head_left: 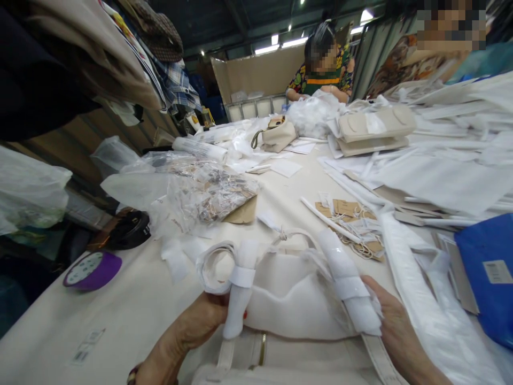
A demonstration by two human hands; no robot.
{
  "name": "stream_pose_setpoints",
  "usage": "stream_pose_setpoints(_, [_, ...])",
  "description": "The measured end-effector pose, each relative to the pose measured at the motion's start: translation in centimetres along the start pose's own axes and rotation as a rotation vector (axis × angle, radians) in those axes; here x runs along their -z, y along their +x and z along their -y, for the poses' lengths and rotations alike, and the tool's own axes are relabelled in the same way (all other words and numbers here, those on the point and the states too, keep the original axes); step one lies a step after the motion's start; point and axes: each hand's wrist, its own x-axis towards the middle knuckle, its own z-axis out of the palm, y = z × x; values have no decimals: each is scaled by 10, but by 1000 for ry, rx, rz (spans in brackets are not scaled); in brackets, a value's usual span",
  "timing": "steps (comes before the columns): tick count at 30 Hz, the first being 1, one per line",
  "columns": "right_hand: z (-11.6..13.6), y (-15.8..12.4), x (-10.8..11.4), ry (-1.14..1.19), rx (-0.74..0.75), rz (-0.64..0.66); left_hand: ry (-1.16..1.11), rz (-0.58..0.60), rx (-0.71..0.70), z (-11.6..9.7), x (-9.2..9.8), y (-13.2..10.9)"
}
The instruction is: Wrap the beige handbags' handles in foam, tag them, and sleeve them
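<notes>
A cream handbag lies at the near edge of the table, its two handles wrapped in white foam and taped. My left hand grips the bag's left side beside the left wrapped handle. My right hand holds the right side behind the right wrapped handle. A loop of white paper strip curls by the left handle. Most of both hands' fingers are hidden behind the bag.
Clear bags of paper tags, loose brown tags with strings, a purple tape roll, a blue packet, white wrapping sheets, finished cream bags. A person in a patterned shirt works at the far end.
</notes>
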Motion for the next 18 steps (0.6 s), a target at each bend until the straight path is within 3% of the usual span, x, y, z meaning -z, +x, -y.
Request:
stream_pose_setpoints(5, [-8, -11, 10, -56, -87, 82, 280, 159, 10, 2, 5, -3])
stream_pose_setpoints(8, [-16, -16, 15, -28, 35, 185, 278, 185, 16, 5, 3, -4])
stream_pose_setpoints(13, [-6, -17, 15, -59, 161, 159, 267, 196, 9, 14, 5, -3])
stream_pose_setpoints(18, [9, -14, 11, 162, 37, 382, 290, 228, -26, 20, 10, 0])
